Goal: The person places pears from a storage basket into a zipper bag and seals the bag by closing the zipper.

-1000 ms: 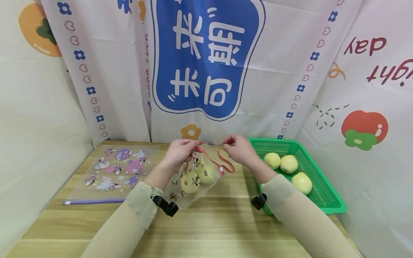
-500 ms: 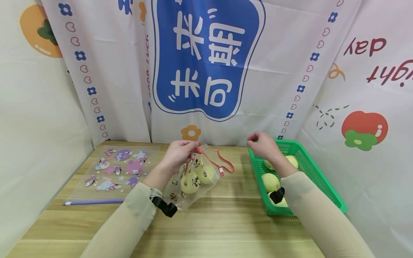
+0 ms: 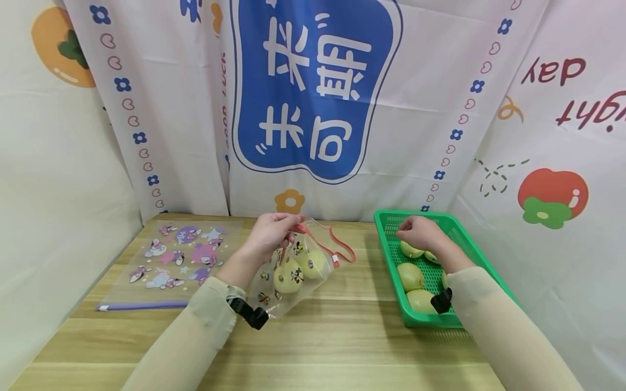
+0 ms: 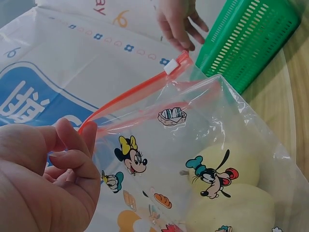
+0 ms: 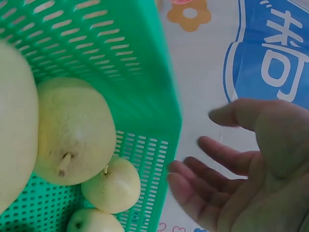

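My left hand (image 3: pixel 271 234) pinches the red zip edge of a clear cartoon-printed zip bag (image 4: pixel 145 159), its mouth parted. Two pale yellow pears (image 3: pixel 287 277) show through the plastic, low in the bag. Over the far part of a green plastic basket (image 3: pixel 393 271) is my right hand (image 3: pixel 424 239), fingers loosely bent and spread, holding nothing. Several pears (image 5: pixel 72 130) lie in that basket; their stems show in the right wrist view. In the head view, the right hand and forearm hide some of them.
A flat clear bag (image 3: pixel 181 260) with pink and purple prints and a purple zip lies at the left of the wooden table (image 3: pixel 313 347). A printed white cloth (image 3: pixel 420 108) hangs behind and along both sides.
My right hand has moved right from beside the bag's mouth, then lowered over the basket. The left hand stays in place with its grip on the zip bag.
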A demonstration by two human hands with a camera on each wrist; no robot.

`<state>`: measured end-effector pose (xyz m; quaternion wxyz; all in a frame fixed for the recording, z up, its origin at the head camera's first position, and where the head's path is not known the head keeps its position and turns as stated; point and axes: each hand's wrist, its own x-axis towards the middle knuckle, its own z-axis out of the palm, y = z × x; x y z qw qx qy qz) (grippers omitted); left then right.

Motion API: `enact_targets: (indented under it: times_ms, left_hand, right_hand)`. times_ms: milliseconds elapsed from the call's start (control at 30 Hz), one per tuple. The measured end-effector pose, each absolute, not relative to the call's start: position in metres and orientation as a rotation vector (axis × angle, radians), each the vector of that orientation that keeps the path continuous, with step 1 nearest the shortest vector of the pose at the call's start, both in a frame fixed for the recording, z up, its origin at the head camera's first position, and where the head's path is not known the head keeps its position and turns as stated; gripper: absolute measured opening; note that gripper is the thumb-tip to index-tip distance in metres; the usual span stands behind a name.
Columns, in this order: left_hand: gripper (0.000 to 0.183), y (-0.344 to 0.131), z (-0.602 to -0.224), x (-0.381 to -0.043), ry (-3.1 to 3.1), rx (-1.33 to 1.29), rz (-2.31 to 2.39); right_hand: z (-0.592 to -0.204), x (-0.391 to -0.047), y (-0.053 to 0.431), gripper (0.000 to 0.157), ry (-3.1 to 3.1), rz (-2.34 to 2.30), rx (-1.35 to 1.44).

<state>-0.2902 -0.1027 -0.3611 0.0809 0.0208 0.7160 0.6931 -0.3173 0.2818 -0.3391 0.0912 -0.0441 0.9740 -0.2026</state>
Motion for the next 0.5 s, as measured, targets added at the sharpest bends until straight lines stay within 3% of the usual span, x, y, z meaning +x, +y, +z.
enact_targets:
  times_ms: [500]
  left_hand:
    - [0.036, -0.101, -0.360, -0.288, 2.145, 0.054, 2.061]
  right_hand:
    - [-0.364, -0.311, 0.299, 0.061, 2.567, -0.441, -0.093]
